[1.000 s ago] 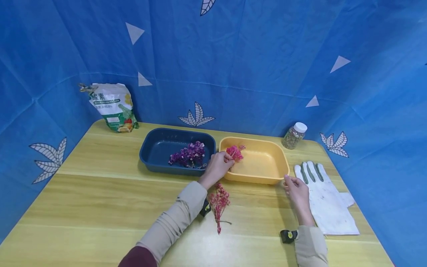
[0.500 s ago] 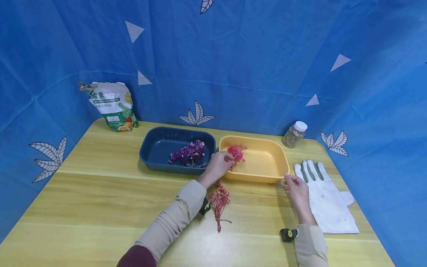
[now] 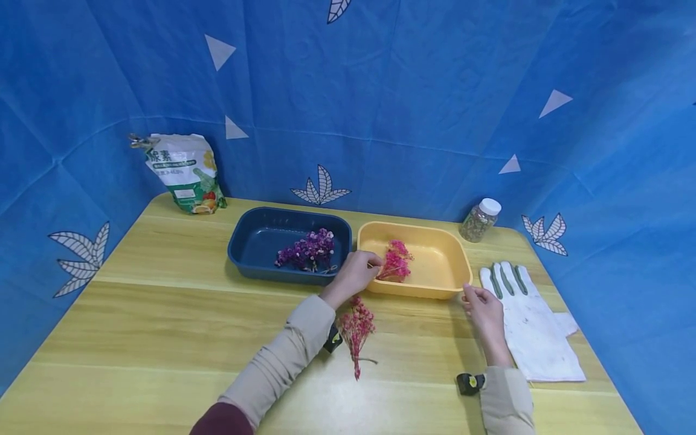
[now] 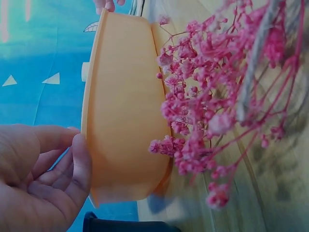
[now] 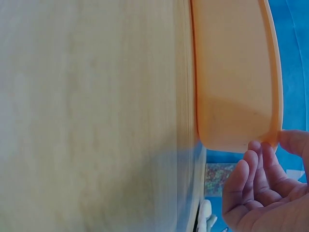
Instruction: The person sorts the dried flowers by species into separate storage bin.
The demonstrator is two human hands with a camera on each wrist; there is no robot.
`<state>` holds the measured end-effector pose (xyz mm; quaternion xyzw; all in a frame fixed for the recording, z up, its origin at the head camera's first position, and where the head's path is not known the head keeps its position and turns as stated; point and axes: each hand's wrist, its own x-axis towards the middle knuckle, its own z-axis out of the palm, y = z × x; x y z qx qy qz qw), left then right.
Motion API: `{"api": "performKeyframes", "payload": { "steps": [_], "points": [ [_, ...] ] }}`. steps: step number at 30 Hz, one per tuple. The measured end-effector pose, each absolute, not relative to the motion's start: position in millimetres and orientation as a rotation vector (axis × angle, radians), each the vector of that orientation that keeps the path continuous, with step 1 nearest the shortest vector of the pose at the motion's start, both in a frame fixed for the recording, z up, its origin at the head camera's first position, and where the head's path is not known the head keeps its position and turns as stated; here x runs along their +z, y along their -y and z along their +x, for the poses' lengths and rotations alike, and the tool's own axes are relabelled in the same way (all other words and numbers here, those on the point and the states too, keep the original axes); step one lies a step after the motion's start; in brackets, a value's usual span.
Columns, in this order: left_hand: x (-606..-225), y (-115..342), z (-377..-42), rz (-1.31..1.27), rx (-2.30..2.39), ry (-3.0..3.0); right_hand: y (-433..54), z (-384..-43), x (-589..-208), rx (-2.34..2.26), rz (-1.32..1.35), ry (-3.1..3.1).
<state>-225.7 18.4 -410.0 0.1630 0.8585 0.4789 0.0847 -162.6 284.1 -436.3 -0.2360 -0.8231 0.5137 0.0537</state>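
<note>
In the head view my left hand (image 3: 354, 272) is over the left end of the yellow basin (image 3: 435, 257). Its thumb and index finger pinch the stem end of a sprig of pink dried flowers (image 3: 396, 269); the fingers hide the pinch itself. Another pink clump (image 3: 400, 248) lies just behind that sprig in the basin. My right hand (image 3: 484, 317) grips the basin's front right corner, thumb and fingers on the rim, as the right wrist view shows. On the table below my left wrist lies a red-pink dried flower bunch (image 3: 357, 329), large in the left wrist view.
A dark blue basin (image 3: 255, 241) with purple dried flowers (image 3: 309, 249) stands to the left. A white glove (image 3: 535, 326) lies on the right. A jar with a white lid (image 3: 480, 220) and a clipped white-green bag (image 3: 187, 175) stand at the back.
The pink sprig at my left hand has shifted right and lowered into the yellow basin, and the clump behind it shows more. My right hand has stayed on the rim.
</note>
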Motion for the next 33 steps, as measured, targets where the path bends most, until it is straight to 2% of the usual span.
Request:
{"api": "performKeyframes", "payload": {
  "steps": [10,21,33],
  "points": [
    [-410.6,0.3,-215.3,0.533,1.543,-2.569,-284.0,-163.3,-436.6,1.550,-0.720,2.499],
    [-416.7,23.8,-193.4,0.343,1.622,-2.582,-285.1,-161.3,-436.9,1.547,-0.709,2.496],
    [-429.5,46.2,-164.9,0.293,1.553,-2.637,-284.2,-163.1,-438.3,1.558,-0.711,2.495]
  ]
}}
